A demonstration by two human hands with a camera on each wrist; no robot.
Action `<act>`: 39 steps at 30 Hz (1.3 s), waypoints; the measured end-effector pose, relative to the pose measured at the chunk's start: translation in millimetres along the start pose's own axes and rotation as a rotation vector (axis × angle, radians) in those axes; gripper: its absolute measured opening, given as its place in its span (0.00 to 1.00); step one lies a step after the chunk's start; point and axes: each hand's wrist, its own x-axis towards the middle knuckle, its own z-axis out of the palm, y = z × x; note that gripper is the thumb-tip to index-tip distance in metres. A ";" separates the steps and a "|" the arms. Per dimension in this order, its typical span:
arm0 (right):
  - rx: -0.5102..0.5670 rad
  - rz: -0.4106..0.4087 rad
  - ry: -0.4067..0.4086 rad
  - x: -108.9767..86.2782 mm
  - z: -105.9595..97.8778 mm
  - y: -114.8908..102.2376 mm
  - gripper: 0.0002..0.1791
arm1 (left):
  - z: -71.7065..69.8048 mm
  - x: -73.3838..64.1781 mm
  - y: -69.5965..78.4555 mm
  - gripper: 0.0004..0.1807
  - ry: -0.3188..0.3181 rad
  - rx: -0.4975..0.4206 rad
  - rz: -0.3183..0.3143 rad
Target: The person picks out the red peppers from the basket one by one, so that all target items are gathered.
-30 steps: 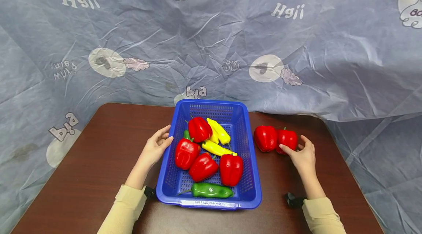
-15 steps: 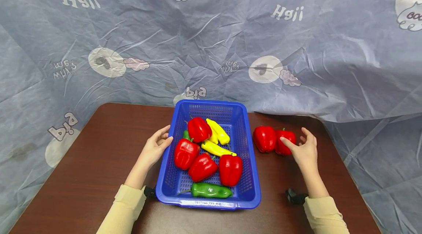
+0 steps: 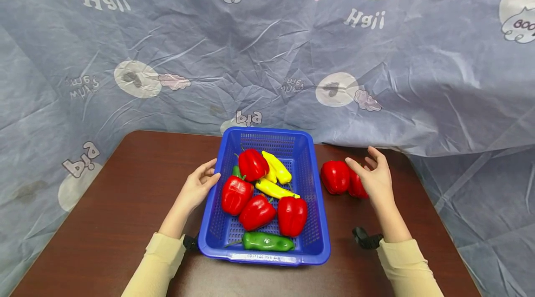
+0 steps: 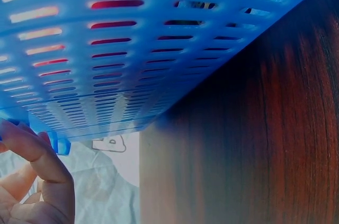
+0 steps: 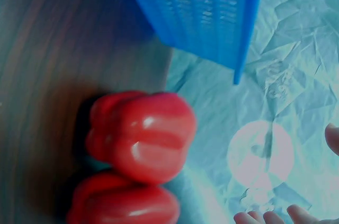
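My left hand holds the left rim of a blue plastic basket; the left wrist view shows its fingers bent at the rim. Two red bell peppers lie side by side on the table right of the basket: one nearer it and one farther right, partly hidden by my right hand. That hand hovers over them with thumb and fingers spread, holding nothing. In the right wrist view its fingertips stand apart from both bell peppers.
Inside the basket lie several red bell peppers, long yellow peppers and a long green pepper; another green one is mostly hidden. The brown table ends at a grey printed cloth behind.
My right hand has drawn away from the farther right bell pepper, then risen and shifted left over it. Both bell peppers stay on the table. My left hand keeps its place.
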 end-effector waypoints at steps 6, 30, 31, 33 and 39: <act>0.023 -0.036 -0.058 -0.9 11.0 -16.3 0.47 | 0.0 1.6 -0.9 0.29 -0.002 -0.003 -0.005; 0.057 -0.114 -0.264 -4.6 70.7 -66.1 0.43 | 1.1 1.6 -1.1 0.29 0.014 0.015 -0.002; 0.054 -0.112 -0.275 -4.4 73.1 -66.7 0.43 | 1.1 1.5 -1.0 0.29 0.013 0.015 0.000; 0.056 -0.108 -0.294 -3.9 78.4 -68.2 0.42 | 0.9 1.4 -0.9 0.29 0.010 0.011 -0.001; 0.073 -0.096 -0.330 -1.3 94.7 -68.1 0.41 | 0.6 0.8 0.4 0.29 0.009 0.010 -0.005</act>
